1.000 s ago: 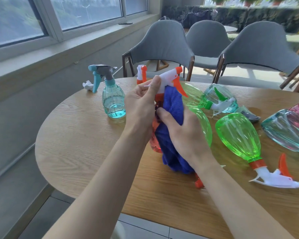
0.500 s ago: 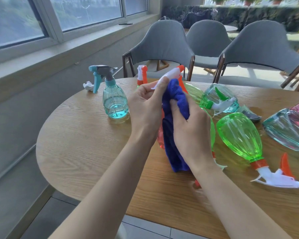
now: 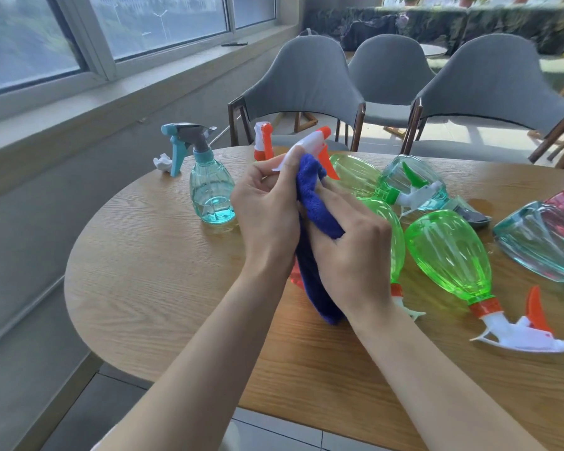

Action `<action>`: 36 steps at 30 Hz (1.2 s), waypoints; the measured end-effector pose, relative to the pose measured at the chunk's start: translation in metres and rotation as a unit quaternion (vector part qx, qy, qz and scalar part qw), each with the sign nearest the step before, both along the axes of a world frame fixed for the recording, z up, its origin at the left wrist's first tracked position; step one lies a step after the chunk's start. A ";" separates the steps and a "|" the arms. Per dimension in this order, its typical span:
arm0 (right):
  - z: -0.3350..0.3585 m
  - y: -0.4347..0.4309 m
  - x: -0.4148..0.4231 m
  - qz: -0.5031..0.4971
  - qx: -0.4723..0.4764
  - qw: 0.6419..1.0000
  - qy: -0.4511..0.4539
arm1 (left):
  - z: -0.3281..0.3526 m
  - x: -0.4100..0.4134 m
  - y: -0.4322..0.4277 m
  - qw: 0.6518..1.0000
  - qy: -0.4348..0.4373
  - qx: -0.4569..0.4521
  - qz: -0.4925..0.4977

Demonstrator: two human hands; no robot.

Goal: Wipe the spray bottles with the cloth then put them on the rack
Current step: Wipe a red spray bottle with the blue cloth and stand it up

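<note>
Two sets of fingers were curled: left hand (image 3: 267, 216) pinched the white spray head (image 3: 310, 146) of the red bottle (image 3: 295, 276); right hand (image 3: 349, 252) gripped the blue cloth (image 3: 316, 203) against its body. Bottle held over the wooden table (image 3: 150, 271), between an upright teal bottle (image 3: 212, 193) and green bottles (image 3: 446, 255) lying flat.

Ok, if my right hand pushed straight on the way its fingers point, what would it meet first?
Your right hand grips the blue microfibre cloth; just beyond, probably the white spray head with orange trigger that the left hand holds.
</note>
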State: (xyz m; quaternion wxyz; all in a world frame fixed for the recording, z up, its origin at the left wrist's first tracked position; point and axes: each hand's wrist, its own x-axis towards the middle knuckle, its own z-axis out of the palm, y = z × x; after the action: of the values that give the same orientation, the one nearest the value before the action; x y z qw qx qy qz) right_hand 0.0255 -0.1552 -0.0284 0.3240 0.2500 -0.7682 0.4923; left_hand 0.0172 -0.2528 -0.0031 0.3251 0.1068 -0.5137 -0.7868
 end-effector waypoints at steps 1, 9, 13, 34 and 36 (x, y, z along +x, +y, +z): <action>-0.002 0.000 0.000 -0.004 0.002 1.000 0.002 | -0.001 0.000 0.000 1.000 -0.002 -0.003 -0.001; 0.015 0.009 -0.010 -0.017 -0.173 0.974 -0.147 | -0.001 0.003 0.010 0.995 -0.020 -0.100 -0.013; 0.010 0.006 -0.008 -0.010 -0.170 0.974 -0.149 | 0.000 0.004 0.013 0.992 -0.025 -0.121 0.003; -0.012 -0.001 0.001 0.065 0.040 0.991 -0.113 | 0.000 -0.002 -0.001 0.998 -0.033 -0.010 0.044; -0.013 0.001 0.000 0.058 0.059 0.992 -0.096 | -0.001 -0.002 -0.001 0.998 -0.034 -0.003 0.045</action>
State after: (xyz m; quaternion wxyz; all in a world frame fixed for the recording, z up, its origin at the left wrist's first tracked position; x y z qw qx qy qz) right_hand 0.0257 -0.1544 -0.0412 0.2041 0.2643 -0.8075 0.4862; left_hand 0.0149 -0.2535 -0.0038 0.3425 0.1560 -0.5214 -0.7658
